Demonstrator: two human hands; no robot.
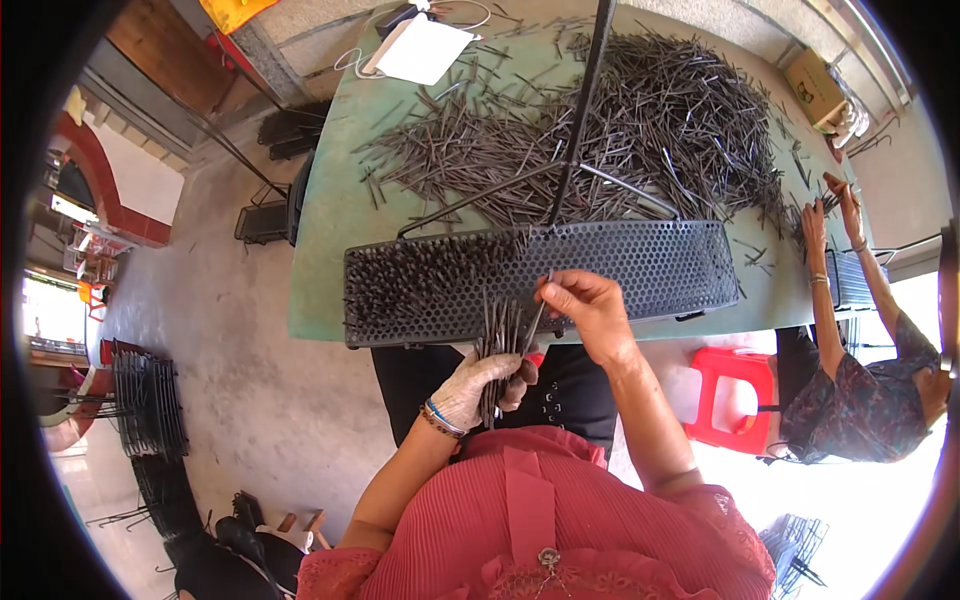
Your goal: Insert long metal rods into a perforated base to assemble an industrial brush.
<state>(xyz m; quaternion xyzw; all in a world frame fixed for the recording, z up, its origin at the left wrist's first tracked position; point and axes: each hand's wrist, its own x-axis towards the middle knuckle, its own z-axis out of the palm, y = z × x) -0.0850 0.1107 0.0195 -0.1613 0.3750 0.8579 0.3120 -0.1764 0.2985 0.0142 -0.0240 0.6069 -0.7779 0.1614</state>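
At the middle of the head view, a long black tray (650, 270), pierced with round holes, sits along the near edge of the green bench (325, 230). Dark standing rods (420, 272) crowd the tray's 9 o'clock half, while rows of holes show across its 3 o'clock half. Toward 6 o'clock from the centre, just below the tray's near side, the gloved left hand (480, 388) is closed around a bundle of rods (500, 328), their tips fanning up toward 12 o'clock. Toward 3 o'clock from that bundle, the bare right hand (595, 308) pinches a single rod (538, 318) between thumb and fingers; its lower end slants down close beside the bundle. From the tray's far side, a black post (580, 120) rises toward 12 o'clock, with bent braces running down to the tray. Beyond, toward 1 o'clock, a large loose pile of rods (670, 120) spreads over the bench, thinning out toward 11 o'clock, where a flat white box (425, 50) lies. At 2 o'clock stands a cardboard box (813, 88). Toward 3 o'clock, a co-worker (860, 405) reaches over the bench with both arms, near a second tray (850, 280); what those fingers grasp is too small to tell. Toward 4 o'clock is a red stool (705, 425).
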